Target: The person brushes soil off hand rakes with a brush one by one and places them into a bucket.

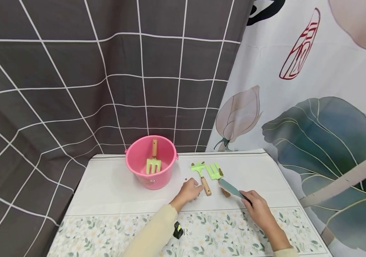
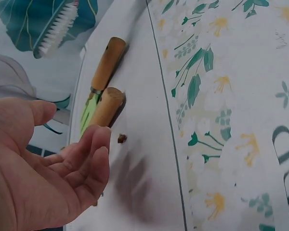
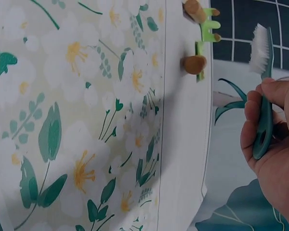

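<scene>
My right hand (image 1: 259,208) grips the dark handle of a teal scrub brush (image 1: 229,186). White bristles show on the brush (image 3: 260,50) in the right wrist view. Beneath the brush lies a green garden fork (image 1: 214,172), its wooden handle partly hidden. A small green rake (image 1: 198,167) with a wooden handle lies just left of it. Brown clumps stick to both tools. My left hand (image 1: 189,191) hovers beside the rake's handle, fingers loosely bent. In the left wrist view that hand (image 2: 62,168) holds nothing visible, and a brown crumb (image 2: 122,138) lies close by.
A pink bucket (image 1: 154,184) stands at the back left of the table, with another green fork (image 1: 153,166) inside. A small black object (image 1: 178,230) is by the left sleeve. Curtains hang behind, and a pale pole (image 1: 346,178) slants at right.
</scene>
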A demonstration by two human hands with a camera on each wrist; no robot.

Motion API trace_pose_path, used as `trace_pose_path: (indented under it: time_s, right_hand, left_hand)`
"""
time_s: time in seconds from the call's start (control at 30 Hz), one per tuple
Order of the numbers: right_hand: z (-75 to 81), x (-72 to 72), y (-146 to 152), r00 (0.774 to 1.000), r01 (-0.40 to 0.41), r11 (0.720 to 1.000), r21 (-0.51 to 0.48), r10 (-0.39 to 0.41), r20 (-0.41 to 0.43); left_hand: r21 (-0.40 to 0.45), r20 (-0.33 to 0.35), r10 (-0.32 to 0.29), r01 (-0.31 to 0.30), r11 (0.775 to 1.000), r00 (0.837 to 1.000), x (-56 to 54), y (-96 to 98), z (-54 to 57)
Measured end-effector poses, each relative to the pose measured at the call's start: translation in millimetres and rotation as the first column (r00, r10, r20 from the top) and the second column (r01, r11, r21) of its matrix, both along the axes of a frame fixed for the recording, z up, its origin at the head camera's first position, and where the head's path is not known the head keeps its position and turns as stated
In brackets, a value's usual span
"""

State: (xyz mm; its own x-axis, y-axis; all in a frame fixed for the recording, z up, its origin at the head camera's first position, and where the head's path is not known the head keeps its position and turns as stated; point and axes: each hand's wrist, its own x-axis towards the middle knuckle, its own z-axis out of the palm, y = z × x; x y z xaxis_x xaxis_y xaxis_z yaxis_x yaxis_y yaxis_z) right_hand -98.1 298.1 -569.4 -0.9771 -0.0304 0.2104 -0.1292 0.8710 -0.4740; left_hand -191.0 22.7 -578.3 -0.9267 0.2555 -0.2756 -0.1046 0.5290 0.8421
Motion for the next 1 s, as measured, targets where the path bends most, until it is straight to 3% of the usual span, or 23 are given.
trace_pose_path:
  time_s: [0.1,0.27,0.53,0.77,1.0]
  right_hand:
    - [0.4,-0.4,1.0,1.000,0.000,1.000,-0.001,0.000,-0.012]
    - [0.6,-0.6,3.6,1.000,-0.002,1.000,-0.002,0.002,-0.016]
    - [0.8,1.5,8.0,1.000,0.007,1.000,0.006,-0.007,-0.018]
    - [-0.8,2.0,9.5,1.000,0.010,1.000,0.014,-0.010,0.004]
    - [-0.8,6.3,13.1,1.000,-0.011,1.000,0.007,0.011,0.017]
  left_hand:
    - [0.034,0.062,0.036,-0.038,0.999,0.997,-3.2,8.5,-3.8]
    - [0.028,0.083,0.075,-0.078,0.997,0.994,-5.7,20.4,-8.5]
    - [0.041,0.181,0.093,-0.102,0.994,0.979,-6.5,34.9,-8.9]
    - [-0.027,0.184,0.114,-0.111,0.993,0.976,-6.0,42.0,-12.8]
    - [-0.126,0.122,0.169,-0.154,0.980,0.978,-8.3,42.3,-20.5]
